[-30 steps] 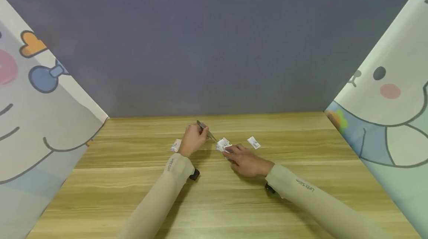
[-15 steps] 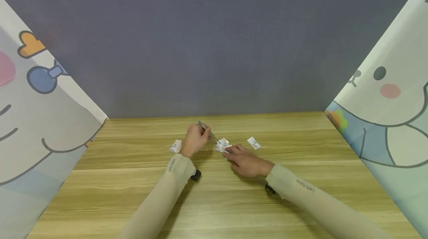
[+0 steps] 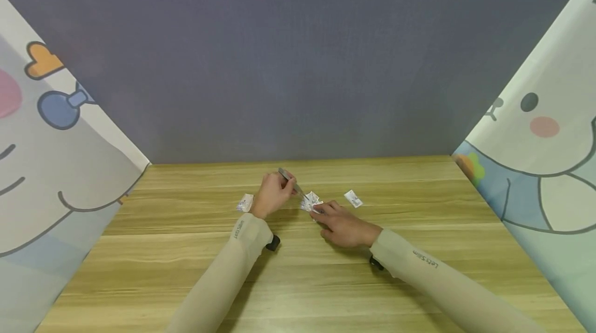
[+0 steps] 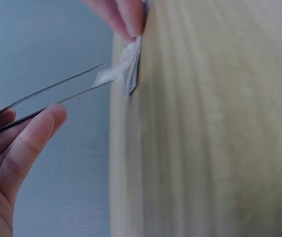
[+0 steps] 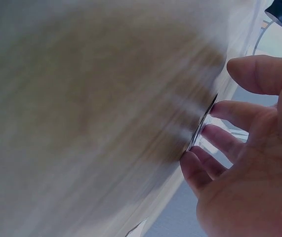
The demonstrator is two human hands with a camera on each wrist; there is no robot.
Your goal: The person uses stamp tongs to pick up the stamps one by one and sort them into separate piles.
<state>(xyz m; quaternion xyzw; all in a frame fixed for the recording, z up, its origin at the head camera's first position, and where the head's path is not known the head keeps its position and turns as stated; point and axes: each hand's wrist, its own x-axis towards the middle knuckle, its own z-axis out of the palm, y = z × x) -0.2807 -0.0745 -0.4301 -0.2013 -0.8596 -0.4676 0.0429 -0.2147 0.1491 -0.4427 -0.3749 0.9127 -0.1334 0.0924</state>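
Note:
My left hand (image 3: 272, 194) pinches metal tweezers (image 3: 292, 183) between thumb and fingers. They point down and right at a small pile of white printed slips (image 3: 308, 201). In the left wrist view the two tweezer prongs (image 4: 52, 89) stand apart, and a raised, blurred white slip (image 4: 106, 75) overlaps their tips. My right hand (image 3: 345, 225) rests its fingertips on the near right part of the pile, partly hiding it. From the right wrist, the fingers lie along the thin edge of the slips (image 5: 200, 127), with the thumb held away.
Another small bunch of slips (image 3: 244, 202) lies left of my left wrist. A single white slip (image 3: 353, 198) lies beyond my right hand. The wooden table (image 3: 298, 281) ends at a grey wall (image 3: 298, 64), with cartoon-printed panels (image 3: 535, 157) at both sides.
The tweezers and left hand have shifted slightly to the right, bringing the tips over the pile. The right hand has stayed in place.

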